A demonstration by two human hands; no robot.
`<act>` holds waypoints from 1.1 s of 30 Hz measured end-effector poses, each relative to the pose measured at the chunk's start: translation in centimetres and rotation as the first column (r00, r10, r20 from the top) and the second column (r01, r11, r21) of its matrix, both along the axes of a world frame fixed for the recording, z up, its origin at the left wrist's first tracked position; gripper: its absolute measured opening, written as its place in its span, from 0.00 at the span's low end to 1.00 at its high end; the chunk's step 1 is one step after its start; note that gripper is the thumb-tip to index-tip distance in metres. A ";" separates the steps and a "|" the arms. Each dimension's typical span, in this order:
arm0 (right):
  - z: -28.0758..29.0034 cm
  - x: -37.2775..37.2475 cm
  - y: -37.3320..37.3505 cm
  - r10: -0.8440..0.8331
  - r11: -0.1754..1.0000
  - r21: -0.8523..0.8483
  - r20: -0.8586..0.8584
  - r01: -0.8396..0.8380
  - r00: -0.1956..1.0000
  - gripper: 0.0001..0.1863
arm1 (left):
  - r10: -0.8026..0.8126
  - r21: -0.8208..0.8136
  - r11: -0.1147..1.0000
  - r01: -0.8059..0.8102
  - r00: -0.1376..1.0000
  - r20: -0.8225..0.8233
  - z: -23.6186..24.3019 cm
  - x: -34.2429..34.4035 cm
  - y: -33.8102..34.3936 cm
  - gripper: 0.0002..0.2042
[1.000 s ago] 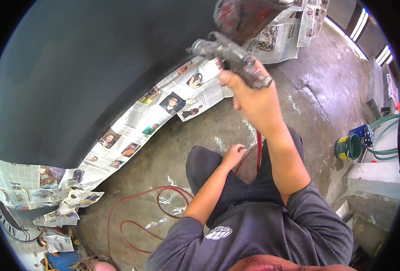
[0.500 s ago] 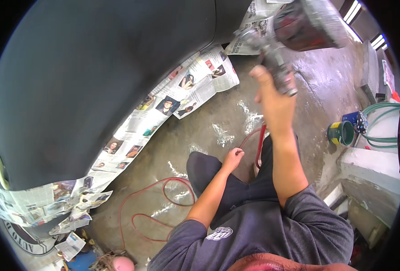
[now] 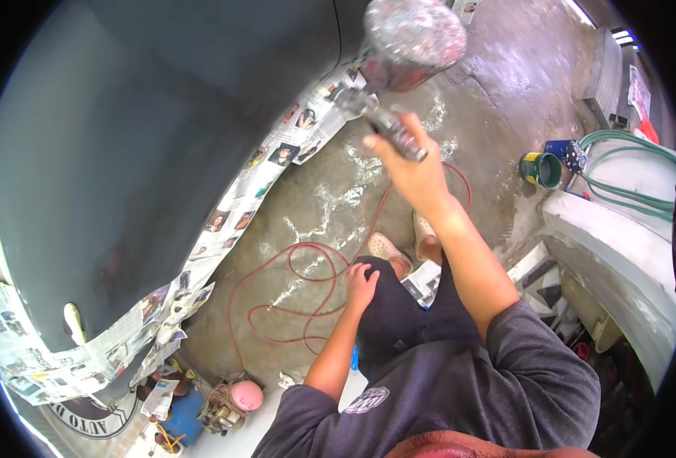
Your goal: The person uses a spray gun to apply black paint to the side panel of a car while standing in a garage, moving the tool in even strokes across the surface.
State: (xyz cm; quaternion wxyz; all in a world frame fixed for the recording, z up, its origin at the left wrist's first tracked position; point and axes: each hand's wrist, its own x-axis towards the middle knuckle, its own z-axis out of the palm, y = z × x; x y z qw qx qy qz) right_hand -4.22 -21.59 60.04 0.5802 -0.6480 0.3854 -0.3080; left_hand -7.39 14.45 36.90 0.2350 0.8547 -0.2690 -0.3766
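My right hand [image 3: 414,172] is wrapped round the handle of a spray gun [image 3: 388,126], with a paint-smeared cup [image 3: 418,34] on it. Blurred by motion, the gun's head is beside the lower edge of a dark grey car body panel [image 3: 147,153]. Sheets of newspaper [image 3: 235,198] run along that edge as masking. On my left knee lies my left hand [image 3: 362,284], fingers loosely extended, with nothing visible in it. A thin red hose [image 3: 307,248] loops over the floor below; where it joins the gun cannot be seen.
A green coiled hose [image 3: 636,172] lies on a pale ledge [image 3: 609,221] at the right, beside a green can [image 3: 540,169]. A pink ball-shaped thing [image 3: 246,395] and a blue container [image 3: 185,416] stand at lower left. White smears mark the concrete floor [image 3: 498,99].
My right hand has swung the spray gun leftward, to the panel's lower edge. My left hand now lies on the knee. The whole view has shifted, and my feet have come into sight.
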 end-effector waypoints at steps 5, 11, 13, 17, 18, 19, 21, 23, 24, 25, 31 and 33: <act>3.6 -1.6 -2.4 -0.183 0.981 0.053 -0.049 0.185 0.982 0.21 | 0.050 0.164 0.986 -0.036 0.996 -0.079 8.6 -3.4 5.6 0.23; 7.4 -2.1 -0.8 -0.057 0.995 -0.083 -0.122 0.047 0.991 0.21 | 0.100 0.263 0.961 -0.080 0.993 -0.061 17.0 -7.1 8.1 0.28; 8.8 -1.4 0.6 0.050 0.998 -0.027 -0.108 -0.053 0.993 0.21 | 0.110 0.208 0.972 -0.105 0.994 -0.013 18.2 -9.3 8.0 0.31; 12.3 -1.3 2.7 0.246 0.968 -0.013 -0.115 -0.250 0.962 0.21 | 0.156 0.155 0.975 -0.160 0.987 0.036 19.1 -11.1 7.9 0.36; 12.8 -0.9 2.4 0.273 0.960 -0.038 -0.101 -0.278 0.957 0.21 | 0.154 0.127 0.978 -0.163 0.985 0.079 18.9 -10.3 7.4 0.36; 13.3 -0.6 1.9 0.263 0.961 -0.061 -0.095 -0.269 0.960 0.22 | 0.128 0.121 0.983 -0.136 0.989 0.070 19.4 -10.3 7.4 0.36; 14.2 -0.8 1.1 0.243 0.964 -0.089 -0.093 -0.251 0.966 0.22 | 0.027 0.093 0.995 -0.032 0.999 0.047 19.6 -9.4 7.0 0.37; 14.9 -1.2 0.5 0.186 0.978 -0.061 -0.183 -0.200 0.965 0.23 | -0.078 0.076 0.994 0.077 0.997 0.012 20.1 -8.7 7.0 0.37; 15.2 -1.4 0.2 0.128 0.987 -0.071 -0.195 -0.144 0.972 0.22 | -0.011 0.082 0.997 0.011 1.000 -0.001 20.3 -8.3 6.8 0.37; 15.3 -1.7 -0.2 0.068 0.993 -0.081 -0.207 -0.086 0.976 0.22 | 0.054 0.088 0.995 -0.053 0.998 -0.014 20.4 -7.8 6.5 0.37; 16.9 -2.7 -0.8 -0.208 0.978 -0.052 -0.123 0.203 0.970 0.20 | 0.135 0.142 0.981 -0.129 0.990 -0.034 19.6 -3.5 8.8 0.38; 17.8 -2.1 0.1 -0.235 0.970 0.029 -0.118 0.240 0.965 0.19 | 0.103 0.155 0.983 -0.095 0.994 -0.040 19.4 -1.3 10.0 0.39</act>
